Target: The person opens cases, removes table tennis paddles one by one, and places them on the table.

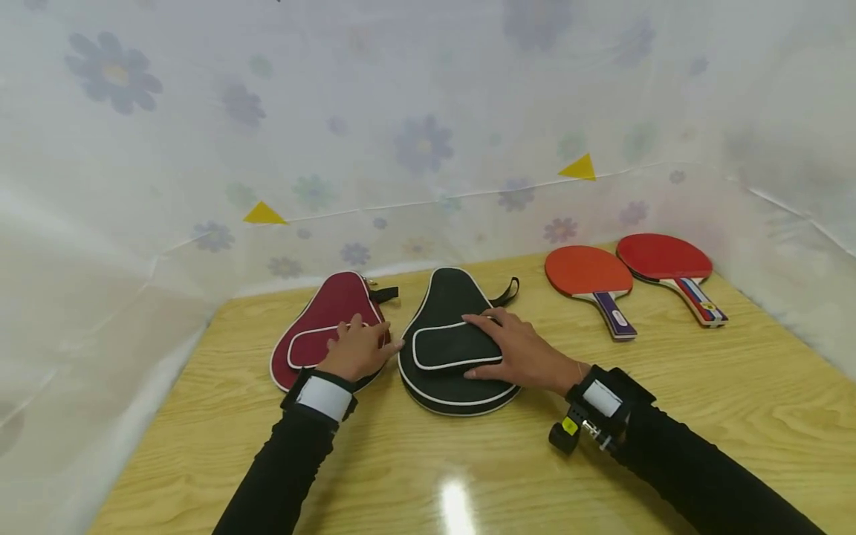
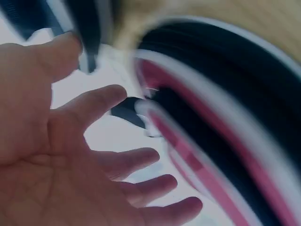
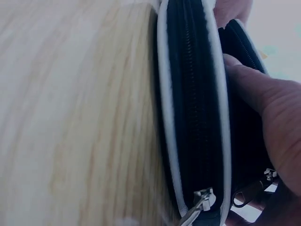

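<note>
A dark red paddle case (image 1: 337, 305) with white piping lies on the table, narrow end away. My left hand (image 1: 357, 349) is over its front pocket, fingers spread; in the left wrist view the left palm (image 2: 89, 160) faces up beside the case's dark zippered side (image 2: 225, 61). To the right lies a black paddle case (image 1: 451, 293) with white piping and a strap. My right hand (image 1: 524, 353) rests on the right end of its pocket, fingers on the far side and thumb on the near side. The right wrist view shows the right thumb (image 3: 251, 84) against the case above its zipper (image 3: 190, 80).
Two table tennis paddles lie at the right back: an orange-red paddle (image 1: 585, 271) with a purple handle and a red paddle (image 1: 665, 256) with a striped handle. Flowered sheeting (image 1: 428, 96) encloses the wooden table (image 1: 414, 475) at the back and sides.
</note>
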Tool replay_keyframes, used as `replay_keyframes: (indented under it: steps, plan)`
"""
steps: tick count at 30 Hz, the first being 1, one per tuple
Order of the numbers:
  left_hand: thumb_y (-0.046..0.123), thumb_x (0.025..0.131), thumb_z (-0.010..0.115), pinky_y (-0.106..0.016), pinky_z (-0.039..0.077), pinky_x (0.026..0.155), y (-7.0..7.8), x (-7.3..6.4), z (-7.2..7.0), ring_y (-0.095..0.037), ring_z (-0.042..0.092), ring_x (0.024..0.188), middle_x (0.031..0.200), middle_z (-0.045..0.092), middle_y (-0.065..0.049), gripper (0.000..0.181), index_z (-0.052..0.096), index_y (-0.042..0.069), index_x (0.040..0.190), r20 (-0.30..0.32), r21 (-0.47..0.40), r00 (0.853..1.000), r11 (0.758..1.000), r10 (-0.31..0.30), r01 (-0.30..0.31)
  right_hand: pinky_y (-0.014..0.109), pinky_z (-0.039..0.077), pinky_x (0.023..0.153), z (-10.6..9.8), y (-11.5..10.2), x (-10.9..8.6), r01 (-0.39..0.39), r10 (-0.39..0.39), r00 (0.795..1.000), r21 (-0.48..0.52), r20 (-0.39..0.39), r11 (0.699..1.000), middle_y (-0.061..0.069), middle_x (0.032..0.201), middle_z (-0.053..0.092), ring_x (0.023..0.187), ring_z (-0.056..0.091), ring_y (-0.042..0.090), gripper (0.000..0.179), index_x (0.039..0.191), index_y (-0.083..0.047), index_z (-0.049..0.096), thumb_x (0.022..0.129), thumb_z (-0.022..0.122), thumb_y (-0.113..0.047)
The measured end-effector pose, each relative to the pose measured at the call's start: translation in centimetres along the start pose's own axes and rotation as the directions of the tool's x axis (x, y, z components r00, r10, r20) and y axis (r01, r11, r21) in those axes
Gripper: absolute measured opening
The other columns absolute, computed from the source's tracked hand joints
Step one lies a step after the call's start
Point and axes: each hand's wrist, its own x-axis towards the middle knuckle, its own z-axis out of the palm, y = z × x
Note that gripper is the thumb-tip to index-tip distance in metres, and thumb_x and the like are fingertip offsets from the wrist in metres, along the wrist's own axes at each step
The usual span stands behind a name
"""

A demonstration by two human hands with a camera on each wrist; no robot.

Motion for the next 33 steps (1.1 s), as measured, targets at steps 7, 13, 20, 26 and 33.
replay_keyframes:
  steps: [7, 13, 20, 26, 33]
  plan:
    - [0.037, 0.1, 0.063, -0.08, 0.03, 0.1, -1.7, -0.1, 0.4, -0.064, 0.021, 0.141, 0.159, 0.024, -0.035, 0.061, 0.046, 0.013, 0.153, 0.044, 0.012, 0.998, 0.999, -0.037, 0.037, 0.062, 0.035, 0.1, 0.0, 0.4, 0.2, -0.032, 0.031, 0.999, -0.026, -0.004, 0.999, 0.02, 0.14, 0.045, 0.124, 0.047, 0.039, 0.081, 0.151, -0.014, 0.046, 0.083, 0.083, -0.04]
    - [0.039, 0.094, 0.068, -0.08, 0.03, 0.099, -2.0, 0.3, 0.9, -0.064, 0.021, 0.141, 0.16, 0.019, -0.034, 0.069, 0.045, 0.016, 0.154, 0.03, -0.005, 0.997, 0.998, -0.065, 0.066, 0.062, 0.035, 0.101, 0.0, 0.6, 0.2, -0.044, 0.043, 0.999, -0.035, -0.007, 0.998, 0.02, 0.14, 0.045, 0.125, 0.047, 0.039, 0.082, 0.151, -0.015, 0.046, 0.083, 0.083, -0.041]
    - [0.038, 0.095, 0.067, -0.081, 0.029, 0.099, -2.8, 0.5, 1.1, -0.064, 0.02, 0.141, 0.161, 0.018, -0.033, 0.067, 0.045, 0.017, 0.154, 0.023, -0.005, 0.997, 0.998, -0.069, 0.069, 0.062, 0.035, 0.1, 0.2, 0.8, 0.2, -0.035, 0.034, 0.999, -0.039, -0.024, 0.999, 0.019, 0.139, 0.046, 0.124, 0.048, 0.038, 0.081, 0.151, -0.015, 0.046, 0.083, 0.083, -0.041]
    - [0.035, 0.096, 0.067, -0.081, 0.031, 0.097, -3.7, 0.2, 0.8, -0.064, 0.022, 0.14, 0.16, 0.02, -0.035, 0.065, 0.046, 0.015, 0.154, 0.022, 0.009, 0.998, 0.998, -0.061, 0.061, 0.062, 0.037, 0.098, 0.3, 0.7, 0.2, -0.017, 0.015, 0.999, -0.041, -0.035, 0.999, 0.019, 0.138, 0.046, 0.122, 0.049, 0.037, 0.081, 0.151, -0.015, 0.046, 0.083, 0.082, -0.041]
    - [0.035, 0.095, 0.067, -0.082, 0.03, 0.096, -4.3, 0.1, 0.5, -0.063, 0.024, 0.14, 0.159, 0.021, -0.035, 0.065, 0.046, 0.014, 0.153, 0.021, 0.01, 0.998, 0.998, -0.058, 0.058, 0.062, 0.036, 0.098, 0.5, 0.8, 0.3, -0.011, 0.009, 0.999, -0.031, -0.044, 0.999, 0.019, 0.137, 0.046, 0.122, 0.049, 0.037, 0.08, 0.151, -0.015, 0.047, 0.083, 0.083, -0.04]
